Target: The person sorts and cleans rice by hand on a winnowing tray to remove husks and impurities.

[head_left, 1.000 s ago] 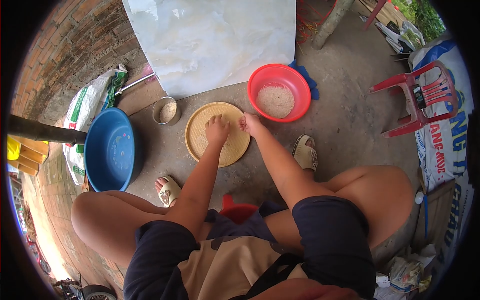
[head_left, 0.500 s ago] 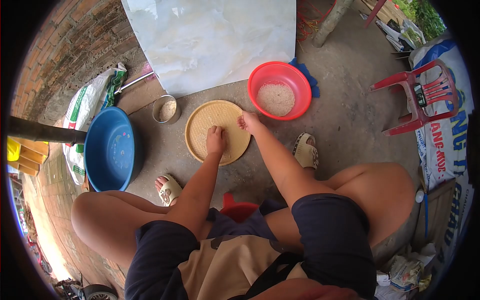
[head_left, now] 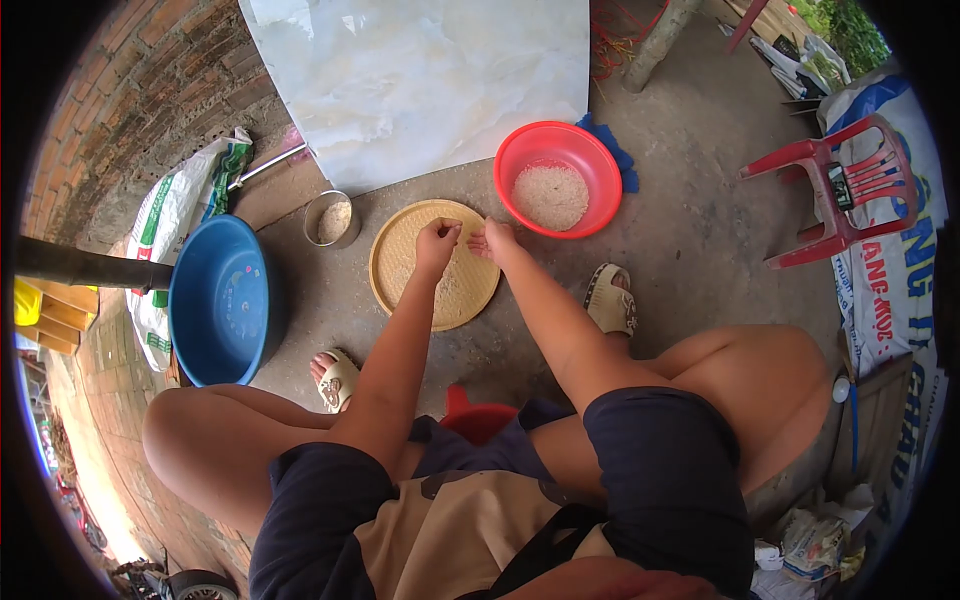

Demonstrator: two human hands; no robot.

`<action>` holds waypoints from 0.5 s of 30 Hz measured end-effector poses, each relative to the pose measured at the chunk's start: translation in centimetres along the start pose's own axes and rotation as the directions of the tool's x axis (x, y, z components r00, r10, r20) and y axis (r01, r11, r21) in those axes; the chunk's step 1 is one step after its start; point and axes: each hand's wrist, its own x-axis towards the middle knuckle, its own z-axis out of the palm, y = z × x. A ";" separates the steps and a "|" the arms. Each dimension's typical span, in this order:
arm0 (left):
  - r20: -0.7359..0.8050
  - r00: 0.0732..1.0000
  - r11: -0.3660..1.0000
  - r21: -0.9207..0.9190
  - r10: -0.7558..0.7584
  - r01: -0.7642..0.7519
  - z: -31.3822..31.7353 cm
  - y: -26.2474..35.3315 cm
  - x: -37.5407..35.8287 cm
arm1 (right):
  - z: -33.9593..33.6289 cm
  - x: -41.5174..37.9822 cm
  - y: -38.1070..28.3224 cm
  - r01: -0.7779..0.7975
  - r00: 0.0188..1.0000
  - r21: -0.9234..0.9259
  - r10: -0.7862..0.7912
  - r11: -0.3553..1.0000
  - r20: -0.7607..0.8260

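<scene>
Round, flat woven bamboo tray point(head_left: 400, 262) lies on the concrete floor beside a red plastic bowl point(head_left: 557, 150) of rice. Left hand point(head_left: 437, 240) and right hand point(head_left: 493, 240) pinch closed over it, seemingly on grains. The tray looks light and stiff; best gripped at its rim.

Left hand point(head_left: 437, 243) and right hand point(head_left: 495, 240) cover middle of woven tray point(head_left: 400, 262); pinched fingertips too small to show what, if anything, grip holds. Grains on tray blur into weave. Red stool point(head_left: 475, 420) mostly hidden behind shorts and knees. Left sandal point(head_left: 336, 381) half covered by knee. Marble slab point(head_left: 420, 80) cut by top edge. Print on white sack point(head_left: 885, 290) distorted at lens rim, only partly legible. Tin cup point(head_left: 333, 219) contents indistinct
</scene>
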 end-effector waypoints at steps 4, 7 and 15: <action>0.320 0.941 0.958 -0.217 -0.112 0.188 0.9 2.4 0.4 | 2.2 0.4 0.1 0.128 0.990 0.142 -0.117 0.982 -0.082; 0.046 0.982 0.917 -0.351 -0.185 0.190 1.2 3.1 -0.1 | 4.4 0.6 0.1 0.202 0.975 0.160 -0.183 0.966 -0.128; 0.316 0.945 0.194 -0.925 -0.080 0.325 -0.4 -5.3 3.8 | 8.0 -6.6 -0.7 0.653 0.698 -0.516 -0.705 0.555 0.125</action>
